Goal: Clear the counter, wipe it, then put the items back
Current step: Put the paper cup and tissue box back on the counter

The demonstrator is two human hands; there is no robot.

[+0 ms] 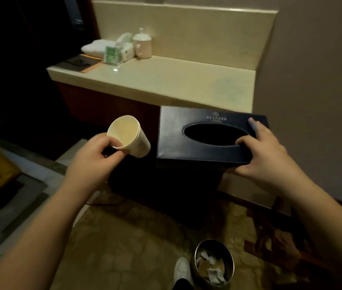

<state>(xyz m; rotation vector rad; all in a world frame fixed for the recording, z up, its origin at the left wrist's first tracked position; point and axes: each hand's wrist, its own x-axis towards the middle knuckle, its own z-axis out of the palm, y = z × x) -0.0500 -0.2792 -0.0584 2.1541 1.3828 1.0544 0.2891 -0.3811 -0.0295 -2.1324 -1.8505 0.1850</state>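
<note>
Hands both loaded, held out in front of the desk (165,80), below its front edge.

Left hand (94,155): fingers and thumb pinch the rim of a pale paper cup (128,136). Cup is tilted, mouth turned up toward the camera; inside looks empty, so a rim pinch is probably enough to carry it.

Right hand (264,151): grips the dark tissue box (203,135) at its right end. Thumb hooks into the oval slot, index finger lies along the top, remaining fingers curl under the near edge. Likely reason: the box is too wide to span one-handed, and the slot gives a hold. Box is kept roughly level. No tissue shows in the slot.

Desk state: right and middle portion is bare stone with a faint round mark near the right end. Far left corner holds a cluster: folded white towel (94,48), green-and-clear packet holder (112,55), lidded white mug (142,46), and a dark folder (78,62) with an orange edge. Judgement: things were bunched there to free the surface for wiping.

Floor: a waste bin (211,262) with scraps of paper stands directly below, beside a white shoe (181,268).

Stage, judged: cannot tell from this view alone whether cup and box are coming off the desk or going back.
</note>
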